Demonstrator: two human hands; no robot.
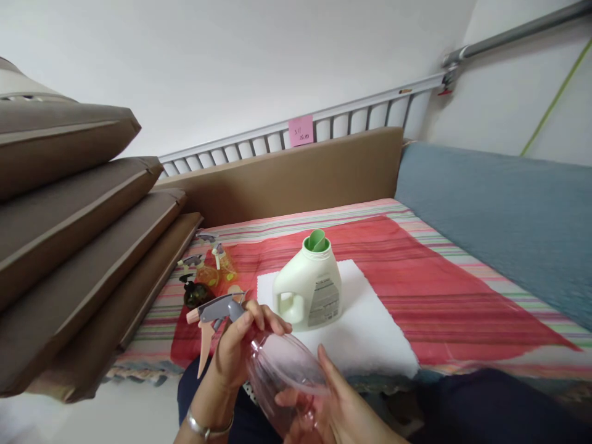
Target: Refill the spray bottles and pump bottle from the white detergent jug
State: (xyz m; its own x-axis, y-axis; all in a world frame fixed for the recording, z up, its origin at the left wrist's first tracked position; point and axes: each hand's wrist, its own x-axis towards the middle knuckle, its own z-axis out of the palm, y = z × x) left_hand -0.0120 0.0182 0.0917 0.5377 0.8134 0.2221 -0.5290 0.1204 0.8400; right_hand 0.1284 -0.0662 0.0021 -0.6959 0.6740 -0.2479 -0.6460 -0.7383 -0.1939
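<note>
My left hand (234,351) is closed around the neck of a clear pink spray bottle (287,370), just under its grey trigger head (217,311) with the pink lever. My right hand (342,404) cups the bottle's body from below and the right, fingers wrapped on it. The bottle is tilted, held above my lap. Beyond it a pale green detergent jug (309,287) with an open green spout stands upright on a white cloth (370,327).
Several small spray bottles (206,274) lie at the left on the red striped sheet (416,277). Brown cushions (69,234) are stacked at the left. A brown headboard (287,176) and blue mattress (499,216) stand behind.
</note>
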